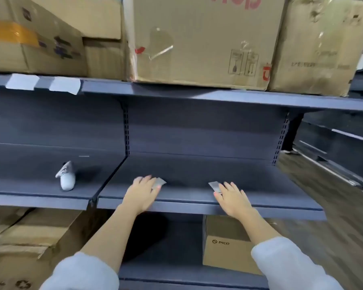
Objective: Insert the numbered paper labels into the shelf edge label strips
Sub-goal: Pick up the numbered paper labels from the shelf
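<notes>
Labels lie on the shelf (197, 176): one (160, 182) under left hand's (142, 192) flat fingertips, another (214, 186) under right hand's (233, 198).

Two bare forearms, pale grey-blue sleeves (289, 266) pushed up toward the elbows. Soft, loose fabric. Left hand (143, 190) and right hand (233, 198) ungloved.

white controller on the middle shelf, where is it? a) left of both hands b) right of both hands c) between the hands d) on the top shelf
a: the white controller stands on the shelf bay left of the left hand and the right hand.
</notes>
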The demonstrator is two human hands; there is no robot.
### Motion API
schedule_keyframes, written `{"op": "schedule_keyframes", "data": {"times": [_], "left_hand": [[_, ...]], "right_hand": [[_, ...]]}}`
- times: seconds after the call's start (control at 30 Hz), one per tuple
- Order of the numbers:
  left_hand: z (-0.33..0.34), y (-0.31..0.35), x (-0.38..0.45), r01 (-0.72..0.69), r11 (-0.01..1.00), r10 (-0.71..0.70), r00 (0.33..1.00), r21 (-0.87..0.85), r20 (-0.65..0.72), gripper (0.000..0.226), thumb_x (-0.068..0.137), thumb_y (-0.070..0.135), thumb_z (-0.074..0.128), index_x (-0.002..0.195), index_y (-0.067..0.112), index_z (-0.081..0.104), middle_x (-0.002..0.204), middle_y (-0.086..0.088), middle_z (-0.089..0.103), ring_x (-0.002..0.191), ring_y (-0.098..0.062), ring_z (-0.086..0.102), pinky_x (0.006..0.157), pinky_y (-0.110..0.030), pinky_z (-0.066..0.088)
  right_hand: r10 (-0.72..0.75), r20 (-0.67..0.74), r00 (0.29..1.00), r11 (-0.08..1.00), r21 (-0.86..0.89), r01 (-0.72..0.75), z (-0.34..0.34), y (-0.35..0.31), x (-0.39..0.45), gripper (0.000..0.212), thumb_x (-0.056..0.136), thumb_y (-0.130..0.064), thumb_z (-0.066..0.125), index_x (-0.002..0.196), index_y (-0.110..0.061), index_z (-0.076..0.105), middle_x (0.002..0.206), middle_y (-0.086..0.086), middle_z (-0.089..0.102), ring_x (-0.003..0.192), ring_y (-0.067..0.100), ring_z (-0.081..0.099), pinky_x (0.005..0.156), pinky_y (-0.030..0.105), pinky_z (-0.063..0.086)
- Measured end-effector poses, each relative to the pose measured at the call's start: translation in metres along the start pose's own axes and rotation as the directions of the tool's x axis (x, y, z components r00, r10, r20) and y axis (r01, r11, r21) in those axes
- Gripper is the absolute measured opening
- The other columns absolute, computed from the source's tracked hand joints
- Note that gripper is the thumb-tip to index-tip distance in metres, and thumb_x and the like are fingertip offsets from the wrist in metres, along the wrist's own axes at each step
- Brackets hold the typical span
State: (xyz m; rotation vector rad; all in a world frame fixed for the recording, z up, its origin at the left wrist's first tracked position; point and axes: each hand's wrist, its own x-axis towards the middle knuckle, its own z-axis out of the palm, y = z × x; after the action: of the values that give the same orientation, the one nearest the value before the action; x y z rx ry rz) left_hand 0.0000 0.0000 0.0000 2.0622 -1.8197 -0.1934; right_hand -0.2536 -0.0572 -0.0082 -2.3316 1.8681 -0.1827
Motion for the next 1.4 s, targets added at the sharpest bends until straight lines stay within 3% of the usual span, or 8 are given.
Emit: {"op": "schedule_keyframes", "data": {"times": [0.13, 0.33, 0.67, 0.8, 0.97, 1.2, 1.3, 1.4], "left_hand": [[0.000, -0.010, 0.034, 0.068, 0.988, -0.048, 0.989, 0.137, -0.139, 0.034, 0.094, 0.026, 0.038, 0.124, 0.021, 0.053, 0.124, -0.009, 0.050, 0.113, -0.028, 0.039, 0.089, -0.034, 0.041], [0.003, -0.027, 0.071, 0.195, 0.981, -0.194, 0.977, 0.012, -0.086, 0.027, 0.092, 0.021, 0.044, 0.109, 0.016, 0.065, 0.114, -0.012, 0.059, 0.120, -0.033, 0.036, 0.085, -0.034, 0.041], [0.011, -0.038, 0.094, 0.167, 0.986, -0.166, 0.985, -0.005, 0.038, 0.026, 0.088, 0.028, 0.048, 0.086, 0.011, 0.068, 0.090, -0.009, 0.056, 0.114, -0.030, 0.038, 0.074, -0.029, 0.038], [0.012, -0.041, 0.099, 0.145, 0.989, -0.146, 0.988, 0.017, 0.050, 0.025, 0.087, 0.027, 0.049, 0.084, 0.013, 0.069, 0.085, -0.005, 0.051, 0.113, -0.029, 0.039, 0.073, -0.028, 0.035], [0.012, -0.042, 0.102, 0.124, 0.992, -0.125, 0.991, 0.013, 0.058, 0.024, 0.085, 0.030, 0.050, 0.088, 0.015, 0.069, 0.086, -0.004, 0.052, 0.114, -0.029, 0.039, 0.074, -0.028, 0.035], [0.009, -0.044, 0.102, 0.126, 0.992, -0.125, 0.991, -0.010, 0.048, 0.023, 0.086, 0.028, 0.052, 0.091, 0.014, 0.069, 0.098, -0.010, 0.064, 0.114, -0.027, 0.040, 0.072, -0.028, 0.036], [0.007, -0.047, 0.101, 0.161, 0.987, -0.159, 0.985, -0.023, 0.063, 0.026, 0.085, 0.027, 0.053, 0.064, 0.013, 0.059, 0.079, -0.008, 0.059, 0.104, -0.027, 0.043, 0.069, -0.028, 0.035], [0.008, -0.050, 0.103, 0.195, 0.979, -0.189, 0.978, -0.064, 0.086, 0.028, 0.081, 0.024, 0.055, 0.055, 0.015, 0.050, 0.065, -0.004, 0.050, 0.089, -0.027, 0.045, 0.062, -0.026, 0.034]], "right_hand": [[0.051, -0.051, 0.997, 0.995, -0.084, -0.055, 0.000, 0.010, 0.027, 0.044, 0.099, -0.034, 0.024, 0.137, -0.015, 0.037, 0.144, 0.010, 0.036, 0.132, 0.028, 0.030, 0.105, 0.038, 0.032], [0.238, -0.135, 0.962, 0.967, -0.065, -0.248, 0.001, 0.017, 0.052, 0.039, 0.097, -0.033, 0.032, 0.114, -0.012, 0.060, 0.126, 0.012, 0.046, 0.117, 0.029, 0.038, 0.090, 0.033, 0.039], [0.340, -0.064, 0.938, 0.938, 0.094, -0.334, 0.007, 0.008, 0.068, 0.032, 0.093, -0.031, 0.044, 0.102, -0.009, 0.065, 0.120, 0.012, 0.052, 0.117, 0.031, 0.039, 0.079, 0.031, 0.037], [0.419, 0.018, 0.908, 0.884, 0.218, -0.413, 0.002, 0.003, 0.072, 0.029, 0.090, -0.031, 0.051, 0.068, -0.012, 0.052, 0.100, 0.012, 0.054, 0.116, 0.031, 0.040, 0.073, 0.030, 0.034], [0.443, 0.095, 0.891, 0.845, 0.287, -0.451, 0.001, 0.003, 0.081, 0.026, 0.081, -0.028, 0.061, 0.097, -0.008, 0.063, 0.089, 0.007, 0.054, 0.104, 0.030, 0.054, 0.055, 0.024, 0.028], [0.443, 0.032, 0.896, 0.813, 0.406, -0.417, -0.005, -0.005, 0.078, 0.031, 0.082, -0.014, 0.062, 0.112, -0.005, 0.059, 0.115, 0.014, 0.063, 0.106, 0.030, 0.058, 0.069, 0.027, 0.038], [0.466, -0.001, 0.885, 0.783, 0.465, -0.412, -0.008, -0.008, 0.076, 0.029, 0.080, -0.012, 0.066, 0.107, -0.002, 0.064, 0.105, 0.016, 0.066, 0.092, 0.029, 0.058, 0.063, 0.024, 0.039], [0.495, 0.006, 0.869, 0.733, 0.535, -0.421, -0.011, -0.009, 0.074, 0.028, 0.078, -0.010, 0.068, 0.105, -0.002, 0.067, 0.109, 0.016, 0.067, 0.102, 0.031, 0.061, 0.072, 0.027, 0.043]]}}
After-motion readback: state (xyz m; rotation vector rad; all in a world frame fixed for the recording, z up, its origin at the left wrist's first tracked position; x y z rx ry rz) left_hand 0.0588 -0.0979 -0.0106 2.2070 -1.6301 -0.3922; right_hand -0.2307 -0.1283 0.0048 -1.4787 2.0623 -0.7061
